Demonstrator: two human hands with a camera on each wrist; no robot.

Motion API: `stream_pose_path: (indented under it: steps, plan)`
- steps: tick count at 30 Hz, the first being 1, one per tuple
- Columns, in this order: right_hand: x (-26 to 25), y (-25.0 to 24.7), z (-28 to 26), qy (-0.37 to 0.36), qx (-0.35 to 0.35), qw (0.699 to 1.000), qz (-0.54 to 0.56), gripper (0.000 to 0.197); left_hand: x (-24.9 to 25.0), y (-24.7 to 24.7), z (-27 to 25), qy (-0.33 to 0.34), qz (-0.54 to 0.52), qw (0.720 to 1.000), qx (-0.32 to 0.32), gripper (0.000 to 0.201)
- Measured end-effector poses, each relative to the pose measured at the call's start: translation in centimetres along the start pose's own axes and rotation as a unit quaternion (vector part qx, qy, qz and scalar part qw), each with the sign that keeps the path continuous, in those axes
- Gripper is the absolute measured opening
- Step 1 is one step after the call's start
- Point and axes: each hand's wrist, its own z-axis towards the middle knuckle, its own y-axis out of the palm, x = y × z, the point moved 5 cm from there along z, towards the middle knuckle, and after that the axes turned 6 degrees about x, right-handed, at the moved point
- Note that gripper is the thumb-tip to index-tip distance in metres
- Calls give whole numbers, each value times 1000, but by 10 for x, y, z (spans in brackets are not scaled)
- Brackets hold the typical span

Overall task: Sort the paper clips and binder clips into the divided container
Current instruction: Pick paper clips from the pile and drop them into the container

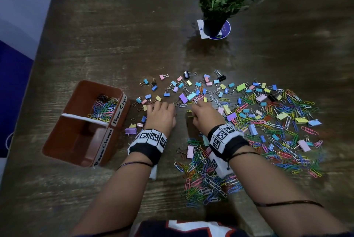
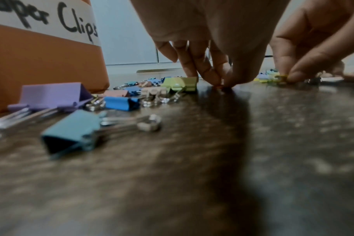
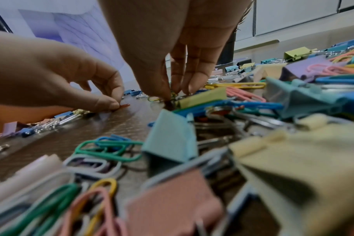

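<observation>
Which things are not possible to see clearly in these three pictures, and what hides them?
- Head view: the left hand and right hand show only their backs, hiding their fingertips.
- Left wrist view: a small orange thing under the left fingertips is too small to name.
- Head view: the near compartment of the brown container is dark; any contents are unclear.
- Right wrist view: the near clips are blurred.

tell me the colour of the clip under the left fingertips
Orange-red clip; the right wrist view shows it best.
</observation>
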Motion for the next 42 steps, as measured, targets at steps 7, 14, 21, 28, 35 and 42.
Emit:
stream_pose_path:
  steps: [7, 14, 21, 28, 35, 42]
  plan:
    - [-1, 0, -12, -5, -22, 1000, -9, 19, 11, -8, 15, 25, -107, 994, -10, 21]
    - [-3, -3, -21, -22, -39, 998, -46, 19, 19, -6, 24, 8, -52, 999, -8, 28]
    - [-5, -5, -21, -22, -48, 997, -58, 21, 16, -6, 7, 22, -9, 999, -22, 29]
    - [-11, -6, -30, -26, -40, 997, -68, 22, 11, -2, -24, 17, 13, 999, -30, 32]
    - [-12, -3, -32, 12, -72, 995, -64, 16, -12, -23, -37, -48, -158, 986, 22, 14]
    - [-20, -12, -32, 26, 7, 996, 88, 12, -89, -98, -61, -192, -303, 906, 225, 6]
